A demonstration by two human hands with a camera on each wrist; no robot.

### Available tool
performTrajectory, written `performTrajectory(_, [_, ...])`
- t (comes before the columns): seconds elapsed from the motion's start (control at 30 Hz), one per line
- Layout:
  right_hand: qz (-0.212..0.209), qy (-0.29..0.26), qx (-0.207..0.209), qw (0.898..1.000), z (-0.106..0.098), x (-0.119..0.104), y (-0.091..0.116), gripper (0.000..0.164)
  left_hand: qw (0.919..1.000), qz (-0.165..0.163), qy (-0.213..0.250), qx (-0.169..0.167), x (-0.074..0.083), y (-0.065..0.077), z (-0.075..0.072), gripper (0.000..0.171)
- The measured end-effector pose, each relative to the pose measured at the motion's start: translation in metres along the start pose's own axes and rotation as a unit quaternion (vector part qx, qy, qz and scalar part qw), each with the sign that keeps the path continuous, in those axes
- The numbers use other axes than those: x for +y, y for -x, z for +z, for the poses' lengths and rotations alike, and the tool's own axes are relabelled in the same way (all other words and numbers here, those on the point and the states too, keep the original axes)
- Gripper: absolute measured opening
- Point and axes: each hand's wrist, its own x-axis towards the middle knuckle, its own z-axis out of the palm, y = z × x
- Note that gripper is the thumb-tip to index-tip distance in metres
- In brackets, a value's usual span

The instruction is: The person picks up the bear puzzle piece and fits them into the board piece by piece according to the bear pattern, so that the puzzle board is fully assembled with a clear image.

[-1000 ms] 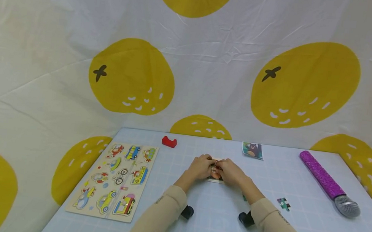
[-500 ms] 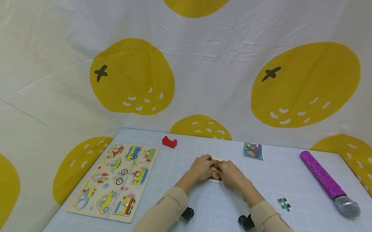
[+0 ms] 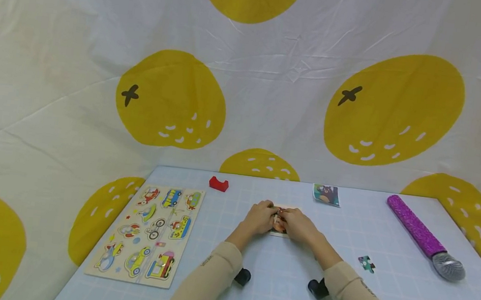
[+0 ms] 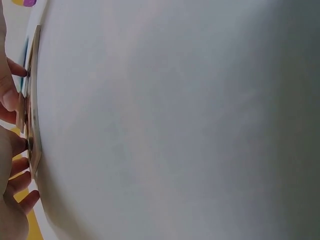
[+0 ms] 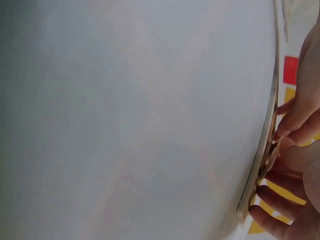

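Observation:
A small jigsaw puzzle (image 3: pixel 278 229) on a thin wooden board lies on the table, mostly covered by my hands. My left hand (image 3: pixel 261 217) is over its left part; in the left wrist view, its spread fingers (image 4: pixel 21 181) rest along the board (image 4: pixel 36 90). My right hand (image 3: pixel 299 225) covers the right part. Between its thumb and finger it pinches a puzzle piece (image 5: pixel 273 157), tilted up over the board. The left thumb tip is right beside that piece. In the right wrist view, other right fingers (image 5: pixel 274 197) touch the board's edge.
A wooden peg puzzle (image 3: pixel 146 233) with vehicles lies left. Behind are a red block (image 3: pixel 219 183) and a bear picture card (image 3: pixel 326 194). A loose puzzle piece (image 3: pixel 366 264) and a purple glitter microphone (image 3: pixel 426 238) are on the right. Fruit-print cloth (image 3: pixel 273 99) hangs behind.
The hands have barely shifted over the puzzle. A bit of green seen by the right forearm one second ago is hidden now by the arm.

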Motion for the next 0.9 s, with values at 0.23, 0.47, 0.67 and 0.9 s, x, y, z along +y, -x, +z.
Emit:
performTrajectory(0.23, [0.020,0.028,-0.006,0.999,0.000,-0.004,0.001,0.017,0.9998,0.010,0.000,0.017,0.000,0.001,0.001,0.037])
performTrajectory(0.47, [0.019,-0.002,-0.008,1.000,0.001,0.001,-0.003,0.010,0.9995,0.018,0.000,0.026,0.000,0.002,0.000,0.035])
performTrajectory(0.67, [0.057,-0.103,-0.017,0.993,-0.006,0.009,-0.008,0.004,0.9992,0.025,0.008,0.030,0.000,0.004,-0.001,0.037])
performTrajectory(0.9, [0.156,-0.213,-0.024,0.964,-0.007,0.018,-0.015,0.019,0.9995,0.022,-0.004,0.023,0.000,0.005,-0.002,0.043])
